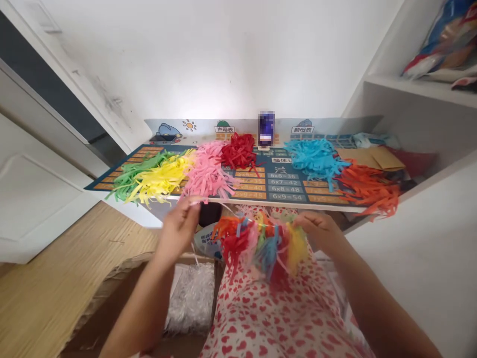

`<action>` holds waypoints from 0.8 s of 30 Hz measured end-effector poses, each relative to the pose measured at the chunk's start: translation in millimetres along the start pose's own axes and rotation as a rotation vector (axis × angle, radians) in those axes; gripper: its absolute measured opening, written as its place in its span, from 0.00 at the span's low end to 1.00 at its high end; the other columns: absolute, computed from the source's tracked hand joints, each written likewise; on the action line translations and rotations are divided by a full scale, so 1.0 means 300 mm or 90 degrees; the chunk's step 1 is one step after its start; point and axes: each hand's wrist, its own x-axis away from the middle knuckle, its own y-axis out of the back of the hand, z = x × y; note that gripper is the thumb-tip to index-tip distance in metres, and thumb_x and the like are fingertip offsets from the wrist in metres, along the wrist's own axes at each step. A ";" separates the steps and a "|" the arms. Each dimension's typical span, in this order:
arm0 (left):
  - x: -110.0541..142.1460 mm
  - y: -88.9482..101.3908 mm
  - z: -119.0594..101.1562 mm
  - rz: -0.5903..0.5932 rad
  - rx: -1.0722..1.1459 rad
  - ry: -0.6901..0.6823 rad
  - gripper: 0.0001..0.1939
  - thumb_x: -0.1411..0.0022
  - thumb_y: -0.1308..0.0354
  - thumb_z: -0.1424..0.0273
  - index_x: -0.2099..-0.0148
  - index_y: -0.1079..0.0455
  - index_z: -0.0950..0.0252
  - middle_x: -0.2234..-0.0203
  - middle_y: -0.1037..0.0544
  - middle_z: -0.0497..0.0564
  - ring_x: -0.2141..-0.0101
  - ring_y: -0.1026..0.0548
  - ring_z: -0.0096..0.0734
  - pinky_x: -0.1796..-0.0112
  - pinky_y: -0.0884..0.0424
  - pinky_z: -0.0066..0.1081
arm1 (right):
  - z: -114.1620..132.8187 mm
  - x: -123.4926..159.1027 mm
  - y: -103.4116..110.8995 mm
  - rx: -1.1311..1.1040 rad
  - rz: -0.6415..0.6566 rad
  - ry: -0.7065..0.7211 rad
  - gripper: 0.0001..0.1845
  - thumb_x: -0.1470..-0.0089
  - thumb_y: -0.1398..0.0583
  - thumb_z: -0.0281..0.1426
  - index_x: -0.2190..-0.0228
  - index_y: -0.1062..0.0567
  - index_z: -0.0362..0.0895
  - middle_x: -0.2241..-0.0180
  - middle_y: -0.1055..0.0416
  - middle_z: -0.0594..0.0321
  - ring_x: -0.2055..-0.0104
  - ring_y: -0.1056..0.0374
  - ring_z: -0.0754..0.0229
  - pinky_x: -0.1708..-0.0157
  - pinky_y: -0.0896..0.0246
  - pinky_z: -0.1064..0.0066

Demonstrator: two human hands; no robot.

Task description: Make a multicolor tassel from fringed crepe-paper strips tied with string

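**While strung between both hands, a paper-tassel garland is held mid-frame**

Its string is pinched by the left hand; its far end is gripped by the right hand. Shredded paper heaps are laid beyond, on a printed desk mat.

A home study nook: multiplication-table desk mat, white wall shelf, straw floor mat.

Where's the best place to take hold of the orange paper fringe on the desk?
Probably the thick middle of the orange paper fringe, coming from above: its strips lie bunched there, while the thin ends droop over the desk's front edge.
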 end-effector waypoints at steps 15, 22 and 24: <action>0.063 -0.488 0.025 0.413 -0.226 -0.198 0.18 0.34 0.49 0.55 0.54 0.22 0.58 0.66 0.17 0.51 0.66 0.21 0.35 0.66 0.32 0.28 | 0.122 0.144 0.280 -0.359 -0.275 0.217 0.23 0.51 0.37 0.42 0.88 0.35 0.46 0.89 0.56 0.68 0.88 0.57 0.67 0.85 0.61 0.68; 0.010 -0.433 0.054 0.366 -0.335 -0.118 0.23 0.38 0.46 0.50 0.49 0.25 0.57 0.68 0.18 0.52 0.65 0.21 0.40 0.69 0.35 0.29 | 0.031 0.168 0.391 -0.314 -0.365 0.101 0.14 0.55 0.32 0.43 0.82 0.25 0.49 0.90 0.55 0.69 0.87 0.59 0.68 0.83 0.71 0.68; 0.004 -0.428 0.020 0.369 -0.338 -0.106 0.27 0.41 0.44 0.48 0.45 0.29 0.57 0.71 0.18 0.51 0.68 0.21 0.40 0.71 0.36 0.29 | 0.002 0.161 0.368 -0.302 -0.337 0.062 0.11 0.53 0.33 0.42 0.78 0.22 0.49 0.88 0.54 0.70 0.85 0.58 0.68 0.81 0.69 0.69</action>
